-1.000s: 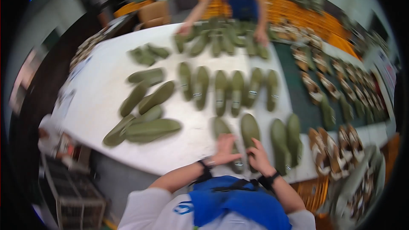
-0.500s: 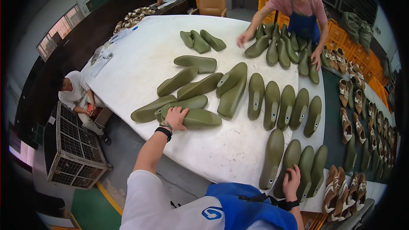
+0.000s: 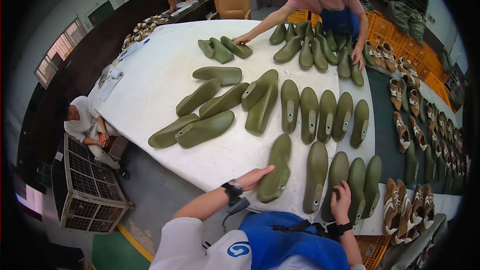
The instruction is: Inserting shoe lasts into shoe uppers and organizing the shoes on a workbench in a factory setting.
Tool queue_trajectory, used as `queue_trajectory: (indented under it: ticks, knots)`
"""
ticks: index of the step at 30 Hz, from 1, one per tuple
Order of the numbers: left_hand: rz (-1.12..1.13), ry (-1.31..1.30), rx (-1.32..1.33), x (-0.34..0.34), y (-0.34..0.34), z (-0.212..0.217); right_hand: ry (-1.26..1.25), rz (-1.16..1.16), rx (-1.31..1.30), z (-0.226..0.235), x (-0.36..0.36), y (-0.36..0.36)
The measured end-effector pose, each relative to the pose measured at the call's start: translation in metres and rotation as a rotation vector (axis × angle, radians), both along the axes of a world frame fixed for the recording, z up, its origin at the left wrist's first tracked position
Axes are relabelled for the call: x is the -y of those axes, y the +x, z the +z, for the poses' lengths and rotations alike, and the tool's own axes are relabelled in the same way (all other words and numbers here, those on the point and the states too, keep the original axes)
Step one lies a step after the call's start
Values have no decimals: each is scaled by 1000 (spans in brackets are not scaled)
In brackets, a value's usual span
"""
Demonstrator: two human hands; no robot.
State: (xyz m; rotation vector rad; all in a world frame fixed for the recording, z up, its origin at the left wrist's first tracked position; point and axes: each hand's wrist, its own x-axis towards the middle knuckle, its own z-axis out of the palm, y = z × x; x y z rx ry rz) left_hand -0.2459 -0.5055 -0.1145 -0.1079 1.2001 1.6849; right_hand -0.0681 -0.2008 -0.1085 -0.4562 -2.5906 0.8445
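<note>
Left hand (image 3: 254,177), back from the far cluster, now lies open against an olive-green plastic shoe last (image 3: 276,170); right hand (image 3: 341,201) open on its neighbour (image 3: 336,185), white surface (image 3: 150,85).

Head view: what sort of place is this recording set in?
Most likely a shoe workshop or factory floor. Rows of olive shoe lasts cover a white table, part-made brown shoes line its right side, and orange crates stand behind. The left hand touches a last.
</note>
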Motion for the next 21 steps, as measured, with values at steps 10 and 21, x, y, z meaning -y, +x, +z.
queue_trajectory:
  ticks: [10,21]
  knots:
    - [84,-1646,-1589,123,-152,42,6,-51,38,2,-1,7]
    - [-103,-1197,-1094,145,-70,21,-8,-45,70,-1,1,-1]
